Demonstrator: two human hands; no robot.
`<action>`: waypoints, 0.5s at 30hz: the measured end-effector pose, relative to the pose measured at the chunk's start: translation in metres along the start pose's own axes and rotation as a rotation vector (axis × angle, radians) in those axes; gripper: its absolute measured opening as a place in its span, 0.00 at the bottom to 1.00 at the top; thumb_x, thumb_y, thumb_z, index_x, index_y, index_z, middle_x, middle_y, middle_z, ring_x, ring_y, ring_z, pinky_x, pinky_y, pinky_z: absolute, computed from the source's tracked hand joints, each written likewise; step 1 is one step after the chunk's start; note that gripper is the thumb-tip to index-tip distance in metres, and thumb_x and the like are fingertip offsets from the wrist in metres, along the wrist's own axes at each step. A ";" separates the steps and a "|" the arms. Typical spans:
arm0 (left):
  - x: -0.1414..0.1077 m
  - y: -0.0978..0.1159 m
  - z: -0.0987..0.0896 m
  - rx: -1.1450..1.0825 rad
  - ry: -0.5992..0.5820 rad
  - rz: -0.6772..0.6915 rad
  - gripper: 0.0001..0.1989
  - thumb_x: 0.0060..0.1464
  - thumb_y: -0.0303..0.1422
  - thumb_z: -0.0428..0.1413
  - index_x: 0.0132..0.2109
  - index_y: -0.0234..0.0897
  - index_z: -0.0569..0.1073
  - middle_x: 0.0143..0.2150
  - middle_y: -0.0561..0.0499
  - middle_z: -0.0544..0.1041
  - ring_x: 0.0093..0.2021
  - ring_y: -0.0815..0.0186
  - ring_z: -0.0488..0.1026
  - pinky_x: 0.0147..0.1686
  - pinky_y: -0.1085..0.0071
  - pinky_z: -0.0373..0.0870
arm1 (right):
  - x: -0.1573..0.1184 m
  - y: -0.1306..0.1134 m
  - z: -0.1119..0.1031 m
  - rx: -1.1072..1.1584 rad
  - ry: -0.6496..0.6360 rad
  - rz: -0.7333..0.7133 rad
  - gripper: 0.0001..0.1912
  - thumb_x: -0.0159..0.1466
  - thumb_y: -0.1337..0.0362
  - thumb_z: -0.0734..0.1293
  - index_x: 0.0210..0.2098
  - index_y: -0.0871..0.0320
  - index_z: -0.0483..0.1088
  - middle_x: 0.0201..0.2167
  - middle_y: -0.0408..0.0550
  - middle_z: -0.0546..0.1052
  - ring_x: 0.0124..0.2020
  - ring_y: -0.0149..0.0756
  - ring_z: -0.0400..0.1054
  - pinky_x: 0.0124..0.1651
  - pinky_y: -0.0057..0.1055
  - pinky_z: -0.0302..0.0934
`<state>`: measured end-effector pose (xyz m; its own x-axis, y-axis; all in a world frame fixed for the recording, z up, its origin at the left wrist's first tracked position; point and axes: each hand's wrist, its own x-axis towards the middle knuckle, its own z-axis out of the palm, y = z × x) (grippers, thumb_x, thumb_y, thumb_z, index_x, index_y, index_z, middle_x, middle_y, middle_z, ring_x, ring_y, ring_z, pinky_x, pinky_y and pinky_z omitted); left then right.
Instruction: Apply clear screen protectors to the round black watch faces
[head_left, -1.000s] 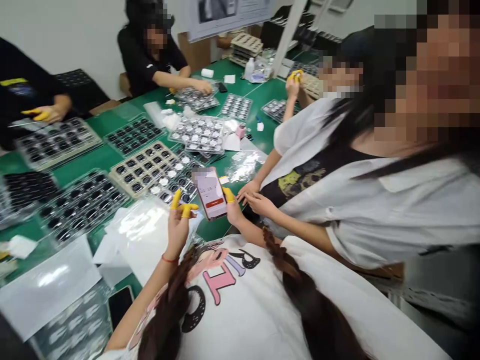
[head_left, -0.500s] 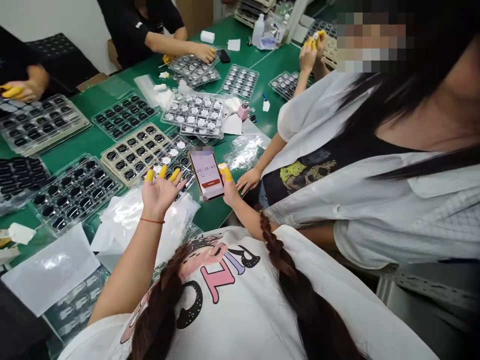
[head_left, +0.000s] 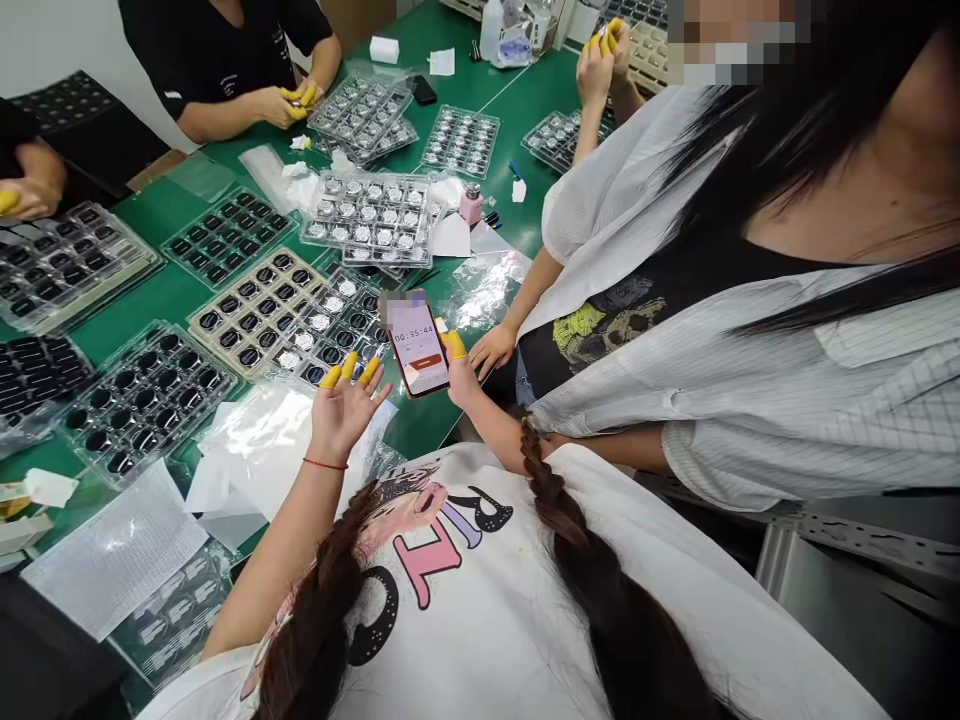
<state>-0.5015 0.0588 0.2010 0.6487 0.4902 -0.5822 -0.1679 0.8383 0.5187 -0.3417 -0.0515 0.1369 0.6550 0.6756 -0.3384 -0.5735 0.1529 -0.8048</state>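
Note:
My right hand is wrapped round the edge of a phone, a yellow finger cot on its thumb. The lit screen shows a running timer and a red button. Left of it, my left hand is raised palm up and holds nothing, its fingers spread. Yellow cots cover several of its fingertips. Beyond this hand lies a clear tray of round black and white parts, beside a beige tray of round black parts. Crumpled clear plastic sheets lie below and behind my left wrist.
Several clear trays of parts cover the green table, including a stack with white pieces. A pink bottle stands behind the phone. A person in a white shirt stands close at right, a hand on the table edge. Other people work across the table.
My left hand has shifted right and slightly down, nearer the phone. The timer has advanced from 35:43 to 35:44. A co-worker across the table has drawn their hands back from a tray.

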 end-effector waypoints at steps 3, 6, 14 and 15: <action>-0.002 -0.002 0.000 -0.019 -0.014 -0.019 0.14 0.65 0.41 0.47 0.47 0.43 0.75 0.52 0.43 0.79 0.54 0.59 0.78 0.53 0.56 0.75 | -0.005 -0.005 0.004 0.047 0.040 0.052 0.19 0.71 0.53 0.65 0.54 0.60 0.71 0.51 0.52 0.75 0.48 0.37 0.73 0.52 0.41 0.72; -0.002 -0.003 -0.001 -0.030 -0.031 -0.044 0.14 0.64 0.41 0.48 0.47 0.42 0.75 0.53 0.42 0.79 0.56 0.58 0.77 0.52 0.57 0.76 | -0.011 -0.012 0.009 0.076 0.048 0.070 0.19 0.71 0.53 0.65 0.53 0.60 0.71 0.50 0.51 0.76 0.48 0.37 0.73 0.51 0.40 0.72; -0.001 -0.005 -0.005 -0.018 -0.036 -0.069 0.15 0.65 0.41 0.47 0.48 0.42 0.75 0.55 0.42 0.78 0.57 0.58 0.77 0.50 0.57 0.77 | -0.019 -0.019 0.014 0.104 0.011 0.073 0.19 0.71 0.51 0.64 0.49 0.61 0.72 0.47 0.51 0.77 0.46 0.35 0.74 0.51 0.39 0.71; -0.001 -0.006 -0.006 -0.017 -0.036 -0.070 0.15 0.65 0.41 0.46 0.48 0.42 0.75 0.55 0.42 0.78 0.57 0.58 0.77 0.49 0.57 0.77 | -0.019 -0.018 0.013 0.101 0.011 0.073 0.19 0.71 0.51 0.64 0.50 0.61 0.72 0.48 0.51 0.77 0.46 0.35 0.74 0.51 0.39 0.71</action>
<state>-0.5054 0.0550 0.1952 0.6855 0.4218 -0.5935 -0.1341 0.8743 0.4666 -0.3502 -0.0575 0.1640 0.6146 0.6796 -0.4005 -0.6664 0.1757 -0.7246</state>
